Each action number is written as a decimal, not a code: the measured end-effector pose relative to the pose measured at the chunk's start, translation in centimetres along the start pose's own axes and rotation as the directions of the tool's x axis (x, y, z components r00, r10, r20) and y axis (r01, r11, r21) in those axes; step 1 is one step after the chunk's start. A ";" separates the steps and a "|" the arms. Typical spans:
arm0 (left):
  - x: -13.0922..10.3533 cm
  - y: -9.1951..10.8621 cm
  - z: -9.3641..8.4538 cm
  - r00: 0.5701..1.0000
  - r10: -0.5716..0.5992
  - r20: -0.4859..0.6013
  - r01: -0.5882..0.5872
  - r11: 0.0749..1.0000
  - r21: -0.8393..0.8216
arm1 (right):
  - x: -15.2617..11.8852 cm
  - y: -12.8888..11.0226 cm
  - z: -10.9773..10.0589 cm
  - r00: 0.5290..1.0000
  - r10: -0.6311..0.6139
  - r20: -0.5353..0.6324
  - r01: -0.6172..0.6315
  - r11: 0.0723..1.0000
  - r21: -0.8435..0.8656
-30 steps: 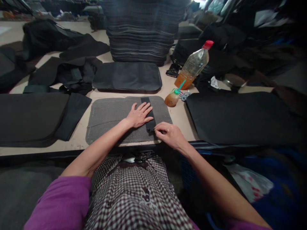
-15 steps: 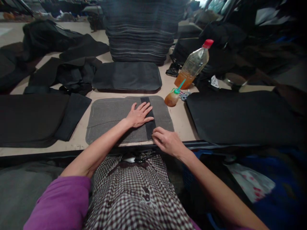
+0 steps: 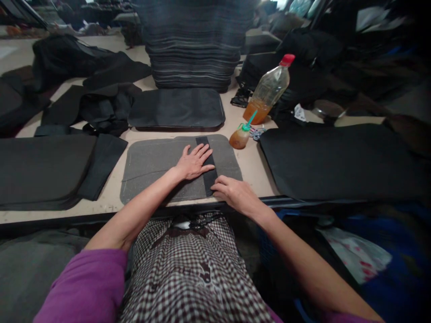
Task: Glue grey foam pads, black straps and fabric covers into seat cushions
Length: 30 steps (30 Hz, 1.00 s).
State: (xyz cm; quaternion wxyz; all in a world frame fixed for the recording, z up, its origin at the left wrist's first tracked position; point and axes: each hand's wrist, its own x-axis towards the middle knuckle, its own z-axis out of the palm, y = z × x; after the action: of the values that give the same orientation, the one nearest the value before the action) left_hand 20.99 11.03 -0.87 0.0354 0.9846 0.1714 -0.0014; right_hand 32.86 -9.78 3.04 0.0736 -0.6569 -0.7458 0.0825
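Observation:
A grey rounded panel [image 3: 151, 157] lies flat at the table's front edge. Across its right part runs a black strip [image 3: 210, 172], from the far edge to the near one. My left hand [image 3: 195, 163] rests flat with fingers spread, its fingertips on the strip. At the strip's near end, my right hand [image 3: 230, 190] has its fingers bent together on the strip's edge.
Black panels lie at the right [image 3: 336, 161] and left [image 3: 43, 166]. Behind are a black padded piece [image 3: 177, 107], a tall stack [image 3: 193, 58], a small squeeze bottle [image 3: 239, 138] and a larger bottle [image 3: 272, 87] with orange liquid.
The fingers of my right hand have shifted slightly at the strip's near end. My left hand stays spread on the strip. The view has moved a little.

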 end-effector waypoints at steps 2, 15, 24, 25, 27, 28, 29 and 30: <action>0.0 0.0 -0.1 1.000 -0.003 0.008 0.004 1.000 0.000 | 0.1 0.0 -0.2 1.000 -0.005 0.011 0.005 1.000 -0.015; -0.1 -0.1 0.3 1.000 0.008 -0.026 -0.008 1.000 0.005 | 0.6 -0.2 0.2 0.994 0.105 0.027 -0.108 0.969 0.222; 0.0 -0.1 0.3 1.000 0.000 -0.019 0.000 1.000 0.003 | -0.4 -0.6 -0.4 0.998 -0.024 0.060 0.019 0.997 0.072; 0.0 -0.1 0.3 1.000 0.001 -0.021 -0.001 1.000 0.003 | -0.5 -0.6 -0.4 0.997 -0.028 0.066 0.024 0.998 0.053; 0.0 -0.1 0.3 1.000 0.001 -0.019 -0.001 1.000 0.003 | -0.7 -0.5 -0.2 0.996 -0.033 0.082 0.032 0.999 0.009; 0.0 -0.1 0.3 1.000 0.002 -0.016 -0.002 1.000 0.003 | -0.7 -0.4 -0.2 0.996 -0.036 0.087 0.037 0.999 -0.004; 0.0 -0.1 0.3 1.000 0.003 -0.016 -0.003 1.000 0.002 | -0.8 -0.3 -0.1 0.995 -0.041 0.091 0.041 0.999 -0.006; 0.0 -0.1 0.3 1.000 0.004 -0.018 -0.004 1.000 0.002 | -0.9 -0.3 -0.1 0.995 -0.044 0.089 0.044 0.999 -0.001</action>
State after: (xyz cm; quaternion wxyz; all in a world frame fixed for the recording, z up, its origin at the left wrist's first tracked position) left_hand 20.98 11.09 -1.17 0.0331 0.9849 0.1696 0.0075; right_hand 32.72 -10.68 3.20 0.0412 -0.6360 -0.7628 0.1091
